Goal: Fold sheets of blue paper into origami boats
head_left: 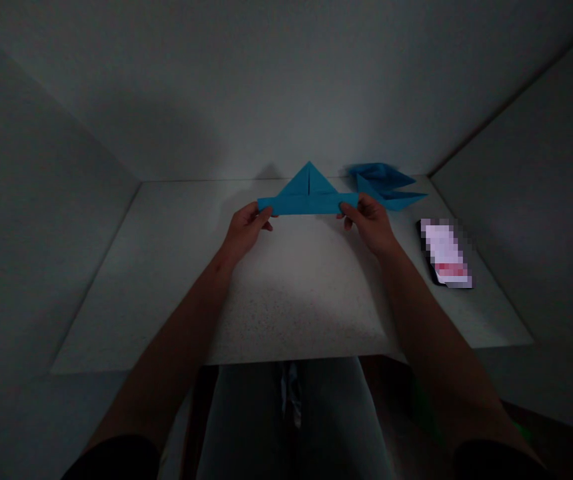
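A folded blue paper (308, 203) is held up over the table between my two hands, a triangle with a centre slit pointing up from a flat band. My left hand (246, 229) pinches the band's left end, thumb in front. At the right end, my right hand (370, 221) grips the same band between thumb and fingers. Behind my right hand lie folded blue paper shapes (384, 183) with pointed tips, close to the back wall; how many there are I cannot tell.
A phone (446, 253) with a lit, blurred screen lies at the table's right. The pale table (286, 300) meets walls at the back (286, 87) and on both sides. Its front edge runs above my lap (291, 420).
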Demonstrator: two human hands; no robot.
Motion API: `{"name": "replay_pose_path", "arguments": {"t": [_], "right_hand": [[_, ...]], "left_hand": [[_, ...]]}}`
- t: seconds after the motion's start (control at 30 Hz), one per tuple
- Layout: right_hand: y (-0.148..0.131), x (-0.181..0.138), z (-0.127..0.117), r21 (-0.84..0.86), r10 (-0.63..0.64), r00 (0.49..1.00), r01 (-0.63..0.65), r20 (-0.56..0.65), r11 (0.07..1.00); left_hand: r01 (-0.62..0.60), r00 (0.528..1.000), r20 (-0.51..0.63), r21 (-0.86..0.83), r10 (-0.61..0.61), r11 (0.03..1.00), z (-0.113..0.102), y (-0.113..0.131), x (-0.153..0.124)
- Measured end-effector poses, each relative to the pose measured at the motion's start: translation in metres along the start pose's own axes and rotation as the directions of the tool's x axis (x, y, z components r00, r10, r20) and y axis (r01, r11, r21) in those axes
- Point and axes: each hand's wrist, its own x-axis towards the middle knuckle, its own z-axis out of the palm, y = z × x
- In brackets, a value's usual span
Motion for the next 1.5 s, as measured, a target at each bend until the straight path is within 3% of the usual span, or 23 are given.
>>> {"name": "replay_pose_path", "arguments": {"t": [0.27, 0.77, 1.03, 1.2, 1.3, 1.5], "right_hand": [[0.006, 0.001, 0.002, 0.024, -0.039, 0.999, 0.039, -0.016, 0.999], [0.005, 0.000, 0.001, -0.068, -0.083, 0.992, 0.077, -0.091, 0.995], [-0.001, -0.003, 0.004, -0.157, -0.082, 0.992, 0.067, -0.092, 0.985], [-0.011, -0.006, 0.009, -0.245, -0.238, 0.967, 0.210, -0.091, 0.947], [-0.014, -0.008, 0.013, -0.283, -0.279, 0.960, 0.261, -0.024, 0.923], [-0.019, -0.013, 0.022, -0.337, -0.246, 0.955, 0.290, 0.169, 0.896]], "left_hand": [[-0.048, 0.997, -0.061, 0.001, 0.048, 0.999, 0.001, -0.005, 0.003], [0.011, 0.995, -0.101, 0.119, 0.002, 0.993, 0.001, 0.000, -0.004], [-0.077, 0.996, 0.055, 0.296, 0.064, 0.952, 0.004, 0.010, -0.013], [-0.133, 0.982, 0.170, 0.348, 0.077, 0.928, 0.006, 0.014, -0.016], [-0.157, 0.973, 0.218, 0.357, 0.081, 0.921, 0.008, 0.016, -0.017], [-0.161, 0.950, 0.304, 0.290, 0.069, 0.943, 0.010, 0.016, -0.020]]}}
